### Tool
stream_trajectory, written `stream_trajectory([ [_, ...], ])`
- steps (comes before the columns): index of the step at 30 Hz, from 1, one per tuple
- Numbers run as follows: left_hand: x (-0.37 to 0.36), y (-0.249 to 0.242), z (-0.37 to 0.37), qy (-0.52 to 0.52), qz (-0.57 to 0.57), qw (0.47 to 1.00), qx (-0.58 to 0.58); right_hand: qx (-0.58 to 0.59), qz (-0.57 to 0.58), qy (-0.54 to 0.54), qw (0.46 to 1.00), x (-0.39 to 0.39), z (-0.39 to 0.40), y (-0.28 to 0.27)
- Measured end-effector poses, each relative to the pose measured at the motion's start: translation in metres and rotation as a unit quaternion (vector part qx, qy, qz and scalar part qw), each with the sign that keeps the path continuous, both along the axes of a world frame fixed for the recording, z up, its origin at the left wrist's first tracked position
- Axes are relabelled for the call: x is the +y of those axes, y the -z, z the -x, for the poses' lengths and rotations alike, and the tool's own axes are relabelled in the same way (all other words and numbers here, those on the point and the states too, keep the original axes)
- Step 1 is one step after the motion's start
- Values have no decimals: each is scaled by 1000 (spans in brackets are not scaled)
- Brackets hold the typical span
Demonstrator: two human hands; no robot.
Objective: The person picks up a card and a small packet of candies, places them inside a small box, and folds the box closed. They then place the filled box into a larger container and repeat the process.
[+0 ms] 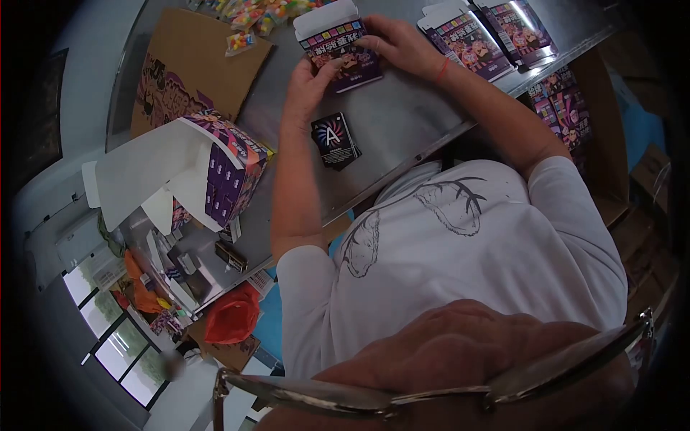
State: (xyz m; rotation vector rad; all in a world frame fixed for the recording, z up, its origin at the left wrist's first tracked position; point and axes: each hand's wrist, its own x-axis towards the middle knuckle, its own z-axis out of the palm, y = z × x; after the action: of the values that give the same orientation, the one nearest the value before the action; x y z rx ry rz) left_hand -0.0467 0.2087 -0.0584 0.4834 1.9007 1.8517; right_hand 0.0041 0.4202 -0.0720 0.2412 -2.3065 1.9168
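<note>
Both my hands grip a purple printed card box above the metal table, its white top flap standing up at the far end. My left hand holds the near left side, thumb across the front. On the opposite side, my right hand has its thumb on the printed face and its fingers behind the edge. Close to my left forearm lies a small stack of black cards with a large letter A on top. Two similar purple boxes lie to the right, flaps raised.
Small bags of colourful pieces lie at the far edge. A flat cardboard sheet and an open display carton holding purple boxes are on the left. A large carton of printed boxes stands beside the table at right. An orange-red bag sits lower left.
</note>
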Motion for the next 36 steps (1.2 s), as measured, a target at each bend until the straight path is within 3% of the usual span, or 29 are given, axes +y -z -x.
stream_trajectory([
  [2, -8, 10, 10, 19, 64, 996, 51, 170, -69, 54, 982, -5, 5, -2],
  [4, -12, 20, 20, -48, 74, 963, 256, 231, -90, 60, 967, -9, 12, -5],
  [5, -13, 20, 23, -49, 75, 963, 255, 292, -112, 69, 947, -9, 16, -5],
  [7, -13, 22, 28, -51, 134, 932, 332, 287, -128, 63, 947, -7, 24, 3],
  [11, -13, 23, 18, -21, 83, 968, 237, 210, -169, 4, 963, 0, 19, 7],
  [13, -12, 22, 8, 6, 172, 946, 274, 171, -176, -7, 969, -1, 13, 12],
  [14, -11, 22, 7, 16, 165, 948, 270, 130, -187, -14, 974, 3, 7, 16],
  [18, -6, 13, 16, 51, 201, 914, 349, 158, -181, 36, 970, 1, 12, 15],
  [21, -19, 17, 22, 100, 255, 917, 291, 110, -177, -3, 978, 1, 7, 8],
  [22, -22, 12, 15, 27, 146, 974, 171, 109, -179, 4, 978, 1, 7, 11],
  [23, -22, 9, 11, -46, 35, 997, 42, 121, -160, 9, 980, 0, 6, 11],
  [29, -10, -3, 6, -56, -141, 985, -87, 118, -149, -2, 982, 1, 7, 12],
  [34, -15, -8, 17, -27, -105, 990, -94, 132, -168, -14, 977, 1, 5, 12],
  [36, -13, -12, 19, -30, -111, 985, -126, 112, -50, -41, 992, 4, 4, 9],
])
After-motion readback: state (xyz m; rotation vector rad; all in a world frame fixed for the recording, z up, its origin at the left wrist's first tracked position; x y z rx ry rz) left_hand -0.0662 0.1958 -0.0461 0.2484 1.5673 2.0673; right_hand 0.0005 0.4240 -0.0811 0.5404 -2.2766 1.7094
